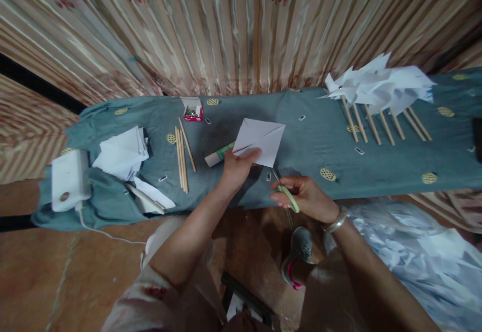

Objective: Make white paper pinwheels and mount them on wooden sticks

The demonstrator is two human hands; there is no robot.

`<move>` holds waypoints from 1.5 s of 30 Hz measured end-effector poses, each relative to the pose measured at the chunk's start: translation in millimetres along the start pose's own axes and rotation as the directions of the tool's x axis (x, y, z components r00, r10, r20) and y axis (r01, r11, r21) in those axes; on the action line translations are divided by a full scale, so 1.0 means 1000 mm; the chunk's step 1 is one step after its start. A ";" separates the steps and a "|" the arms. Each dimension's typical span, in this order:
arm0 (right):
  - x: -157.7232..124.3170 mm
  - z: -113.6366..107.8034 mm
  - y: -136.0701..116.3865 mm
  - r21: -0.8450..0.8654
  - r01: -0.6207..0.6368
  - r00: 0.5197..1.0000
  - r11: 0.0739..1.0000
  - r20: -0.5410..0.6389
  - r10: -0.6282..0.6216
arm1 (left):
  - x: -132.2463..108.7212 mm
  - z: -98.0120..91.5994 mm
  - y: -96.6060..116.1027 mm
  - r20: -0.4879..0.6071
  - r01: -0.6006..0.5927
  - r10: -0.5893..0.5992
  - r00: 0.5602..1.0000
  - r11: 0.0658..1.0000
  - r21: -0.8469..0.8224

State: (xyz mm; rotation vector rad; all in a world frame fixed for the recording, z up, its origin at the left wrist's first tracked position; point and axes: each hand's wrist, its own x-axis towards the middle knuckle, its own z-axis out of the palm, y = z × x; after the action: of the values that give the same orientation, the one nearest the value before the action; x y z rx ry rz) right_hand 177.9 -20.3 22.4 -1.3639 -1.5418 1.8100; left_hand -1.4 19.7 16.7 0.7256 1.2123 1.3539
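Note:
My left hand [238,169] pinches the near corner of a creased white paper square [260,140] and holds it above the blue-grey cloth of the table [309,143]. My right hand [306,197] is closed round green-handled scissors [286,192]. Their blades point up toward the paper's lower edge. A glue stick [218,154] lies just left of the paper.
Three wooden sticks [182,155] and a small red box of pins [193,111] lie left of centre. Cut white paper sheets [123,155] and a white device [69,177] sit at the left end. Several paper pinwheels on sticks [376,96] lie at the right. A plastic bag of paper scraps [422,256] is on the floor.

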 end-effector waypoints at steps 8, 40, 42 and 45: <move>-0.031 -0.061 0.006 -0.330 -0.022 0.983 0.944 -0.178 -0.039 | 0.004 0.000 0.000 0.000 0.034 -0.034 0.999 0.998 -0.056; 0.029 0.000 0.017 -0.924 0.156 0.721 0.348 -0.135 -0.680 | -0.009 -0.008 -0.015 0.686 -0.694 0.105 0.720 0.120 0.710; 0.025 -0.003 0.020 -0.927 0.137 0.717 0.350 -0.152 -0.680 | -0.009 -0.009 -0.013 0.686 -0.692 0.095 0.722 0.133 0.710; 0.019 -0.008 0.023 -0.936 0.094 0.709 0.340 -0.177 -0.683 | -0.010 -0.009 -0.012 0.682 -0.685 0.081 0.727 0.149 0.713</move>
State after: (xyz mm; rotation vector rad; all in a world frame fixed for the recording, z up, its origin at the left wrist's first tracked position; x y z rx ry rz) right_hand 183.1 -8.0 -5.9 -1.4415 -2.2737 0.0625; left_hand -4.1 5.6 4.8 2.3444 1.3589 0.4942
